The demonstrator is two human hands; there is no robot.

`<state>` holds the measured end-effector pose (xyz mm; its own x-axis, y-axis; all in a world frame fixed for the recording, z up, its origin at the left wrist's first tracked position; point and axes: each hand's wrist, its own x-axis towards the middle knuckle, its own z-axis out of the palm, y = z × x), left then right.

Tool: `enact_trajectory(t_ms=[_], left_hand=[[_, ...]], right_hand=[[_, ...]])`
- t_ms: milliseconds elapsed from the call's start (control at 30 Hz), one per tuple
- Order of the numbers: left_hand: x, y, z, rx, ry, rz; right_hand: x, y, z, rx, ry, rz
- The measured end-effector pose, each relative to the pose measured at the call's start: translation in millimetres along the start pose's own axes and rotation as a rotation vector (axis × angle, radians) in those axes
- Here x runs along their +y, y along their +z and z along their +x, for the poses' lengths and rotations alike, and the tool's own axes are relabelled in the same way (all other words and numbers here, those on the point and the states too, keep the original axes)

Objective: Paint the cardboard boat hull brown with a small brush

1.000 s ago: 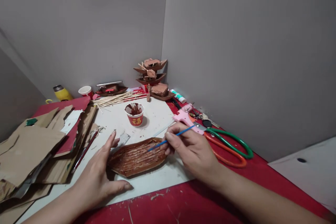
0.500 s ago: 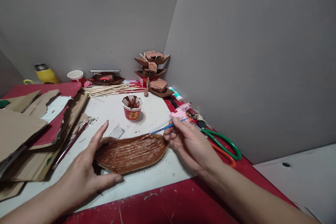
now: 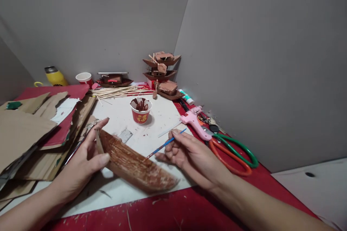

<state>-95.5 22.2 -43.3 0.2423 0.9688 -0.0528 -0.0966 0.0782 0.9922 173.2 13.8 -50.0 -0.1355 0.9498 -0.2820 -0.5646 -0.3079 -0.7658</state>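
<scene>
My left hand [image 3: 90, 157] grips one end of a brown model boat hull [image 3: 132, 162], thumb on the near side and fingers behind it. The hull is tilted, its left end raised and its right end low near the front of the white board. Pinched in my right hand [image 3: 187, 155] is a thin blue paintbrush [image 3: 165, 145]; its bristle end points down-left at the hull's inside, and I cannot tell if it touches. A red and white paper cup [image 3: 141, 111] smeared inside with brown paint stands behind the hull.
Torn cardboard sheets [image 3: 29, 130] are piled at left. Thin wooden sticks [image 3: 121, 91] and finished model boats [image 3: 162, 65] stand at the back. A pink glue gun [image 3: 196, 124] and scissors with green and orange handles [image 3: 238, 148] lie at right. Grey walls enclose the back and right.
My left hand has tilted the hull, raising its left end and dropping its right end toward me. My right hand with the paintbrush has shifted slightly left and down. The view has turned slightly.
</scene>
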Motion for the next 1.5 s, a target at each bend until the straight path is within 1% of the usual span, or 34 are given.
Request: enact_trajectory(t_ms=[133,233,433,600,700,800,900,967,1033,1100,1133,1200,1267,1367,1433,1500], left_hand=[[-1,1.7,1,-0.046,-0.159,-0.185],[-1,5.4,2,-0.052,-0.198,-0.219],[0,8.7,5,-0.045,-0.159,-0.236],[-1,5.7,6,-0.078,-0.128,-0.241],[-2,5.7,5,-0.102,-0.147,-0.267],[-2,6.3,5,-0.119,-0.158,-0.297],[-3,6.7,4,-0.119,-0.138,-0.33],[-4,6.8,5,-0.112,-0.129,-0.34],[-4,7.0,6,-0.098,-0.111,-0.339],[-5,6.9,6,-0.091,-0.101,-0.348],[-6,6.6,6,-0.095,-0.105,-0.354],[-7,5.6,6,-0.114,-0.123,-0.369],[-8,4.4,5,-0.132,-0.133,-0.381],[-9,3.3,4,-0.157,-0.13,-0.388],[-10,3.3,3,-0.157,-0.114,-0.384],[-9,3.7,3,-0.153,-0.1,-0.382]], right_hand=[[0,2,-3,-0.013,-0.044,-0.043],[1,3,-7,-0.027,-0.088,-0.096],[6,10,-19,-0.146,-0.217,-0.425],[10,12,-17,-0.169,-0.304,-0.563],[13,10,-16,-0.177,-0.345,-0.654],[15,10,-18,-0.24,-0.343,-0.726],[15,11,-22,-0.354,-0.283,-0.751],[15,11,-25,-0.376,-0.296,-0.782],[16,11,-25,-0.323,-0.401,-0.84],[16,10,-25,-0.271,-0.552,-0.919],[17,10,-25,-0.282,-0.624,-0.957],[18,10,-26,-0.372,-0.713,-1.022],[18,12,-29,-0.497,-0.699,-1.062],[17,15,-34,-0.611,-0.55,-1.095],[18,14,-36,-0.613,-0.499,-1.087],[19,10,-35,-0.548,-0.556,-1.073]])
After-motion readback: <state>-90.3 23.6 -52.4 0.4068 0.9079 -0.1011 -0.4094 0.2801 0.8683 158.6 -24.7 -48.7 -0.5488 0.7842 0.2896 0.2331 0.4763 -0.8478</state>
